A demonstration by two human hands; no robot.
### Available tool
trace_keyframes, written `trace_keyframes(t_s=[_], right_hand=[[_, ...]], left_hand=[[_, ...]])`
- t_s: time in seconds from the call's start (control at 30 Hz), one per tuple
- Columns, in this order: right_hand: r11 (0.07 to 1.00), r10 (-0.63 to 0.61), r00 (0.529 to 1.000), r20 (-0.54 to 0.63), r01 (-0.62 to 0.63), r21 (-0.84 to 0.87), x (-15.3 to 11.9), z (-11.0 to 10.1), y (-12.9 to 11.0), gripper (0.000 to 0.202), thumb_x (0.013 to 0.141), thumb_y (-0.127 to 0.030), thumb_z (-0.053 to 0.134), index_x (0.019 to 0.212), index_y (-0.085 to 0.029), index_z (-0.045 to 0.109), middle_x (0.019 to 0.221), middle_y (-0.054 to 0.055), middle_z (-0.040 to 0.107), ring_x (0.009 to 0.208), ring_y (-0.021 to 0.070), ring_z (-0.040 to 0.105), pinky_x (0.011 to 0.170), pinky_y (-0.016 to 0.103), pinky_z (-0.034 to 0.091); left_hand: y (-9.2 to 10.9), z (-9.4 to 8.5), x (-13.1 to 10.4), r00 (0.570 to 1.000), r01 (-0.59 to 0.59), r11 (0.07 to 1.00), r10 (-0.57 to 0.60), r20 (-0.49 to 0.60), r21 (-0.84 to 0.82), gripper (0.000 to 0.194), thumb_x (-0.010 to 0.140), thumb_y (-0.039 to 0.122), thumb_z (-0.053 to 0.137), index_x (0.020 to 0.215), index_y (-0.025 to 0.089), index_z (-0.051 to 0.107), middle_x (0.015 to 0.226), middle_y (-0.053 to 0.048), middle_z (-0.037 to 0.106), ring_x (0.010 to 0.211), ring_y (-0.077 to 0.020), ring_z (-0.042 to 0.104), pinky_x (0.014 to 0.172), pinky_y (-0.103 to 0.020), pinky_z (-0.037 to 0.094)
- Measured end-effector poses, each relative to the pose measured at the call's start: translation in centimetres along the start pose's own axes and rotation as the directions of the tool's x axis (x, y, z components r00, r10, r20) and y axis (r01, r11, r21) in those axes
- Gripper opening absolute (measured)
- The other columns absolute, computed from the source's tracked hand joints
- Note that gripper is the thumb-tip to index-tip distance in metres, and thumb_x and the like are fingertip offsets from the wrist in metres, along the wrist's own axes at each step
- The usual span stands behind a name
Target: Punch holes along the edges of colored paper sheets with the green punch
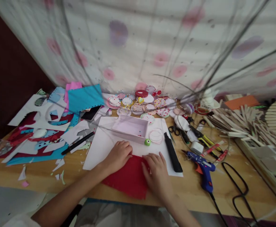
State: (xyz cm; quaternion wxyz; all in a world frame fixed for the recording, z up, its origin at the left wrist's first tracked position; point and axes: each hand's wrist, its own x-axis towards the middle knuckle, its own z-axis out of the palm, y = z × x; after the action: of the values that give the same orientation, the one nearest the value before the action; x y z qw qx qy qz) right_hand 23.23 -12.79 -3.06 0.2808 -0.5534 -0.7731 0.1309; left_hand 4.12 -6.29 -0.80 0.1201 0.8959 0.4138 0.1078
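Observation:
A red sheet (129, 179), felt or paper by its look, lies at the table's front edge, partly over white paper (99, 138). My left hand (120, 156) rests at the sheet's upper left corner, fingers curled together on its edge. Over the right edge lies my right hand (157, 171), its fingers apart and touching the sheet. Just beyond the hands stands an open pale pink box (129, 137). Beside that box are a small green ball-like piece with an eye (147, 142) and a loop of thin pinkish cord (156, 135). A black-handled cutter (173, 153) lies right of my right hand.
Coloured scraps (40, 151) and a black pen (77, 143) lie left; a teal sheet (86, 97) is behind. Several decorated discs (149, 107) line the back. Right are a blue glue gun (205, 171) with its cord, pliers (203, 140), scissors (174, 129) and wooden sticks (242, 121).

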Motion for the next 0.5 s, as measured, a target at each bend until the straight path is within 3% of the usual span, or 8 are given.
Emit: trace_keyframes(t_s=[0.23, 0.5], right_hand=[[0.98, -0.158, 0.983, 0.092, 0.145, 0.133, 3.1, -1.4, -1.0, 0.012, 0.088, -0.013, 0.055, 0.084, -0.022, 0.062, 0.079, 0.001, 0.065, 0.08, 0.0192, 0.059, 0.098, 0.045, 0.036], [0.954, -0.248, 0.955, 0.161, 0.212, 0.21, 3.4, -4.8, -2.1, 0.013, 0.088, -0.013, 0.055, 0.083, -0.022, 0.063, 0.073, -0.001, 0.063, 0.077, 0.0179, 0.055, 0.093, 0.042, 0.032]], left_hand=[[1.7, -2.7, -1.3, 1.0, -0.011, 0.992, 0.012, 0.011, -0.124, 0.009, 0.09, 0.012, 0.052, 0.084, 0.017, 0.057, 0.085, -0.002, 0.061, 0.084, -0.0181, 0.055, 0.078, -0.031, 0.04], [2.5, -4.7, -2.1, 1.0, -0.021, 0.961, 0.02, -0.005, -0.275, 0.011, 0.087, 0.013, 0.059, 0.078, 0.019, 0.063, 0.074, 0.002, 0.065, 0.078, -0.016, 0.056, 0.079, -0.033, 0.035]])
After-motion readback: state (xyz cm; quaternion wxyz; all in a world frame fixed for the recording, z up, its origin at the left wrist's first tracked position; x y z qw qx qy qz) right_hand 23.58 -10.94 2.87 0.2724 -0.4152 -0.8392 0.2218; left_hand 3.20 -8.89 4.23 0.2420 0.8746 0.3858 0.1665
